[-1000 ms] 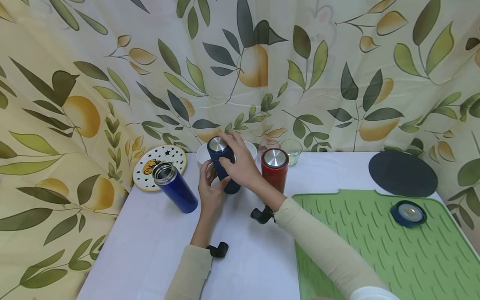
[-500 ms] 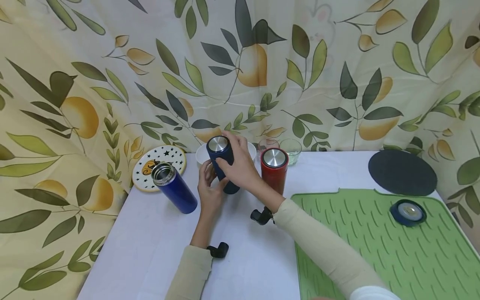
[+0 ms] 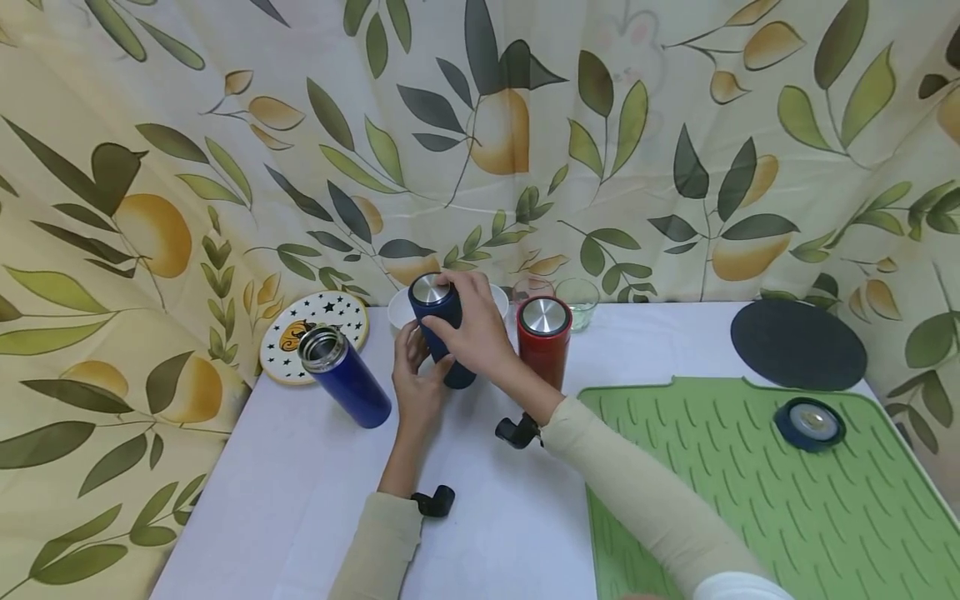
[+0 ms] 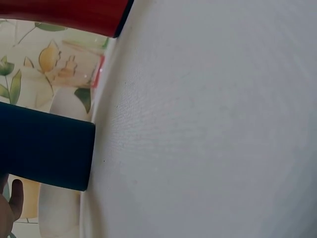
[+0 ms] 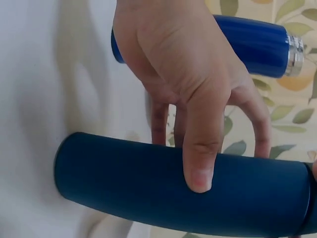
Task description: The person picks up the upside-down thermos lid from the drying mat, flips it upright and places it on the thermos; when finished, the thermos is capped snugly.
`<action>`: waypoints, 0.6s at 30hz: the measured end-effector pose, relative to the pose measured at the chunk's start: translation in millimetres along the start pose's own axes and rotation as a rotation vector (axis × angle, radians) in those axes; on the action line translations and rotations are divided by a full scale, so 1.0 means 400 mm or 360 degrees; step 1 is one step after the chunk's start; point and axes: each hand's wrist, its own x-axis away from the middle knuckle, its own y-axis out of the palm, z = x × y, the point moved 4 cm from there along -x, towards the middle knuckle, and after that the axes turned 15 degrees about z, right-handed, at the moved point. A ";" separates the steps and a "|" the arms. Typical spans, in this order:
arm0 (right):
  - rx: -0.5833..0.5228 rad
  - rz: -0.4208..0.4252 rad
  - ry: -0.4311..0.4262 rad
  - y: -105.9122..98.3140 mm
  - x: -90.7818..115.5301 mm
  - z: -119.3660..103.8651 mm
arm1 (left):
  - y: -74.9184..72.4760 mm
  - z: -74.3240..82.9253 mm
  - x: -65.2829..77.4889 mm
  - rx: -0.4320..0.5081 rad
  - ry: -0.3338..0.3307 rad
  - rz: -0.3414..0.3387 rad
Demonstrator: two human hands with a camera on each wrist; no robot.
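Observation:
A dark navy thermos [image 3: 459, 377] with a steel-topped lid [image 3: 431, 289] stands on the white table, both hands on it. My left hand [image 3: 418, 387] grips its body from the left; in the right wrist view that hand's thumb [image 5: 200, 173] lies across the thermos [image 5: 124, 176]. My right hand [image 3: 480, 329] holds the top around the lid, fingers behind and thumb in front. To the left, an open bright blue flask [image 3: 348, 383] shows its steel neck. A red thermos [image 3: 543, 350] with a steel-topped lid stands just right of the right hand.
A star-patterned round plate [image 3: 330, 304] lies behind the blue flask. White bowls [image 3: 401, 310] and clear glasses [image 3: 579, 304] stand at the back. On the right are a green mat [image 3: 750, 492] bearing a navy lid [image 3: 810, 423] and a black round pad [image 3: 798, 343].
My right hand's fingers and thumb have shifted slightly round the top of the navy thermos. My left hand keeps its grip, and the head view has drifted a little.

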 end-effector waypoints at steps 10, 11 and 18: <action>-0.0146 -0.0123 -0.0058 -0.004 -0.007 -0.001 | 0.002 0.004 0.005 0.0004 -0.0009 -0.0021; -0.0097 -0.0082 -0.0066 -0.003 -0.006 -0.001 | 0.002 0.005 0.005 0.0007 -0.0006 -0.0023; 0.0079 0.0115 -0.0096 0.013 0.000 -0.011 | -0.002 0.004 0.002 0.0013 0.0005 -0.0019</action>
